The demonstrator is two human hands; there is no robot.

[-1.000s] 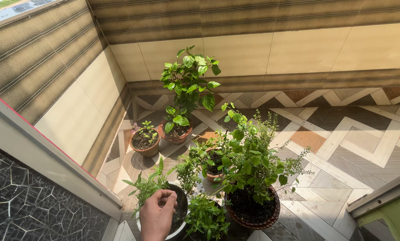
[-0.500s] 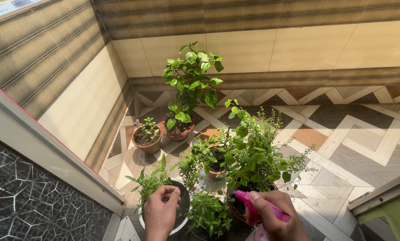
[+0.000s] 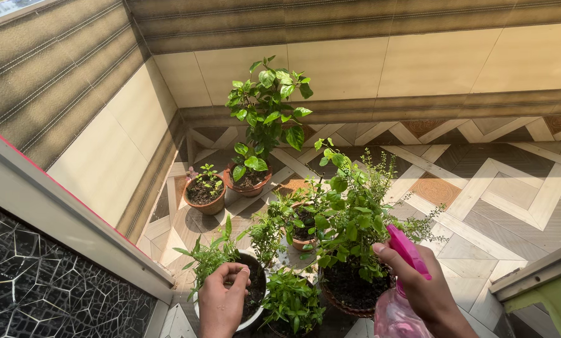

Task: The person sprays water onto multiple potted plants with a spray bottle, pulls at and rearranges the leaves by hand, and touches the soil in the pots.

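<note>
Risk first: as we judge it, our right hand (image 3: 425,289) carries the pink spray bottle (image 3: 398,300) high and close over the big bushy plant (image 3: 355,219), so a careless squeeze could send mist past the leaves onto the floor tiles (image 3: 499,206), or the nozzle could snag the thin stems that reach up beside it. A second worry is our left hand (image 3: 221,300): it pinches at the plant in the white pot (image 3: 250,316), and a tug there could tear a tender shoot or tip the pot against the small leafy plant (image 3: 291,302) just beside it.

The right fingers (image 3: 380,250) are wrapped round the bottle's neck, the forefinger laid along the pink trigger head, which points up and left toward the bushy plant's foliage. The bottle's clear pink body hangs below the hand at the bottom edge of the view, above the rim of the brown basket pot (image 3: 349,307). The left fingers (image 3: 236,270) are curled together, tips closed on or right at the green shoots of the white pot's plant; whether a leaf is really caught between them we cannot tell.

Further back stand two clay pots near the wall corner, one with a tiny plant (image 3: 205,195), one with a tall broad-leaved plant (image 3: 264,112).
</note>
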